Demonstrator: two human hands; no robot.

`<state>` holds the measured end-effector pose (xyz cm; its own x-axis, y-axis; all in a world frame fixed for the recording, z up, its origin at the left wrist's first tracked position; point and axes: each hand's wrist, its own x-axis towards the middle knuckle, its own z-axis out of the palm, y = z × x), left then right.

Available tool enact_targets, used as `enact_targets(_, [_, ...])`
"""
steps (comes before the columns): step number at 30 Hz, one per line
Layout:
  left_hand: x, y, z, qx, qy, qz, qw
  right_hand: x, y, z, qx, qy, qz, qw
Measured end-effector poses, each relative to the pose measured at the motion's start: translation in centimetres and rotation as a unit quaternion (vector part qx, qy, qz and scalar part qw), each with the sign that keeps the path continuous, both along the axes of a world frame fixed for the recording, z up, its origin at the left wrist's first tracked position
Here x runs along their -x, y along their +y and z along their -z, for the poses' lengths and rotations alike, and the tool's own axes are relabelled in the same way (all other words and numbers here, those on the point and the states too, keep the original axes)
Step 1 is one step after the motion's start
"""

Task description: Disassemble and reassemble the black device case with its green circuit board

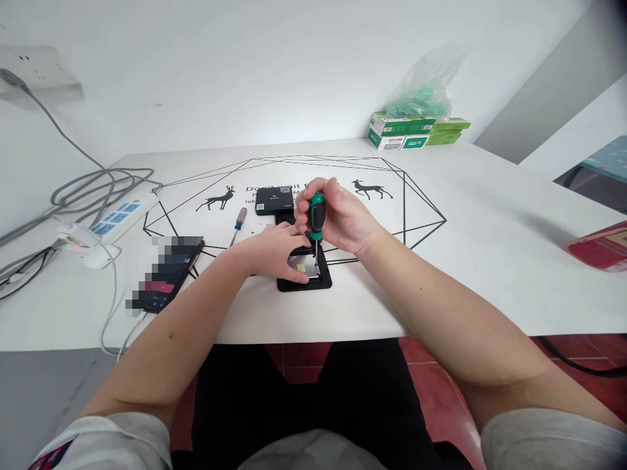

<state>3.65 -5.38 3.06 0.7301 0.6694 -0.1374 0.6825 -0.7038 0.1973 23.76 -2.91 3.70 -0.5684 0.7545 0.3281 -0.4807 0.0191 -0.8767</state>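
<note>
My right hand [345, 219] is closed around a green and black screwdriver [317, 212], held upright with its shaft pointing down. The tip meets the right part of a silver metal plate [309, 265] that lies in a flat black housing [289, 286]. My left hand [272, 251] holds the housing from the left, thumb at the near side and fingers at the far side. Just behind lies another black part [284, 217], partly covered by my hands. A black box [272, 201] with a label rests farther back. A second screwdriver [239, 222] lies left of it.
On the left are a phone [171, 274] with its cable, a white power strip [122, 219] and coiled grey cable [93, 179]. Green and white boxes [401, 127] under a plastic bag [424, 85] stand back right. A red package [602, 248] lies at the right edge.
</note>
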Motion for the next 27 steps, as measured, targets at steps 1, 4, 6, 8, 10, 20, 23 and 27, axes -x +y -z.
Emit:
enact_targets(1, [-0.02, -0.01, -0.02, -0.001, 0.002, -0.001, 1.0, 0.0, 0.01, 0.04, -0.008, 0.004, 0.005, 1.0])
enact_targets(4, [-0.04, -0.01, -0.01, -0.005, 0.004, -0.001, 1.0, -0.09, -0.02, 0.04, -0.015, 0.008, 0.021, 1.0])
enact_targets(6, [0.01, 0.03, 0.05, -0.005, -0.002, 0.004, 1.0, -0.13, -0.05, -0.1, 0.002, 0.002, 0.024, 1.0])
enact_targets(8, [0.06, 0.06, 0.08, -0.003, -0.007, 0.009, 1.0, -0.1, -0.07, -0.29, 0.019, -0.006, 0.021, 1.0])
enact_targets(10, [0.07, 0.04, 0.02, 0.0, -0.008, 0.006, 1.0, -0.03, -0.09, -0.39, 0.023, -0.005, 0.018, 1.0])
enact_targets(20, [-0.1, -0.15, -0.25, 0.005, 0.005, -0.005, 1.0, -0.11, -0.32, -0.22, -0.007, 0.002, 0.018, 1.0])
enact_targets(23, [-0.07, -0.14, -0.28, 0.003, 0.0, 0.002, 1.0, 0.04, -0.3, -0.33, 0.009, -0.001, 0.018, 1.0])
enact_targets(27, [-0.11, -0.14, -0.41, 0.005, 0.012, -0.004, 1.0, 0.24, -0.3, -0.13, 0.007, -0.008, 0.036, 0.999])
